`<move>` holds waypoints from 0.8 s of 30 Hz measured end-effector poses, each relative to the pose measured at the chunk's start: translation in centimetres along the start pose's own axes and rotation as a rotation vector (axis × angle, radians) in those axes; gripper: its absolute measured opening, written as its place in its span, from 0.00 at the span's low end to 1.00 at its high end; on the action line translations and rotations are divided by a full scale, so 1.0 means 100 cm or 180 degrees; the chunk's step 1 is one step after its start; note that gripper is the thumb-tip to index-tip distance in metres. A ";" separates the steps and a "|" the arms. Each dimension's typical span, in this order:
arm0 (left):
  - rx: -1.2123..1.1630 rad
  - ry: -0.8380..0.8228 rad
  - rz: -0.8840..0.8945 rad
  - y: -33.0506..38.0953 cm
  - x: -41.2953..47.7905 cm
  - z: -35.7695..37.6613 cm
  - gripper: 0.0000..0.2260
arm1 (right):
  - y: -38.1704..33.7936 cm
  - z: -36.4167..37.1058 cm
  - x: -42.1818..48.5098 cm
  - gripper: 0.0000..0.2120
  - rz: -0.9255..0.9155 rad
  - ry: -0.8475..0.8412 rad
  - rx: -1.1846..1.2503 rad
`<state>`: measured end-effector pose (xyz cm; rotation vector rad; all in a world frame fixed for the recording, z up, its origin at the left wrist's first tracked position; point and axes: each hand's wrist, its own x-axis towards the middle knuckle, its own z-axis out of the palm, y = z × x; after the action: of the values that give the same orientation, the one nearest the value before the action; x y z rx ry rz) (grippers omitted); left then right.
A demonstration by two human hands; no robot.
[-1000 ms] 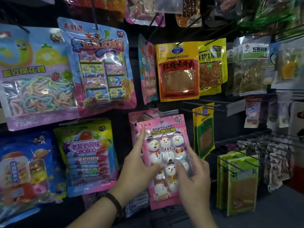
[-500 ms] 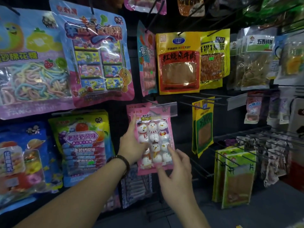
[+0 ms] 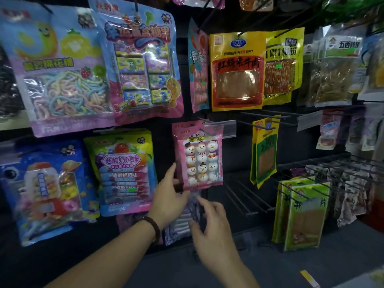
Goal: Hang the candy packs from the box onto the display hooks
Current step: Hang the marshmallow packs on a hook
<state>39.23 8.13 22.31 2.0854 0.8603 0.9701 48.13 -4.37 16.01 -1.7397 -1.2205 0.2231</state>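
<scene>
Left hand (image 3: 169, 196) at lower-left edge of pink snowman marshmallow pack (image 3: 198, 156), fingers loosely spread, touching the edge, no real grip. Pack sits on display hook (image 3: 204, 121) mid-wall, long axis vertical, front facing out, header up. Right hand (image 3: 209, 223) just below it, fingers open, holding nothing. This pack looks hung; box not in view, so remaining count unknown.

Left hand (image 3: 169, 199) raised, forearm stretched up from lower left, bead bracelet (image 3: 152, 226) on wrist, fingers loosely spread, thumb up. Right hand (image 3: 209, 222) just below and beside it, palm forward, fingers (image 3: 204, 202) curled apart.
</scene>
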 end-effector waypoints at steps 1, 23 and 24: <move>0.0103 -0.0080 -0.0047 -0.005 -0.014 -0.007 0.34 | -0.001 0.005 -0.007 0.26 0.0027 -0.0130 -0.0085; 0.1853 -0.2660 -0.1462 -0.193 -0.327 -0.151 0.22 | 0.063 0.235 -0.243 0.12 0.2104 -0.2185 -0.0238; 0.1873 -0.2642 -0.1479 -0.196 -0.328 -0.154 0.23 | 0.074 0.240 -0.255 0.08 0.2319 -0.2216 -0.0231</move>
<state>4.60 -1.95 2.39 2.2744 1.1495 -0.4458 25.74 -10.80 -11.20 -2.1981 -0.9876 1.3116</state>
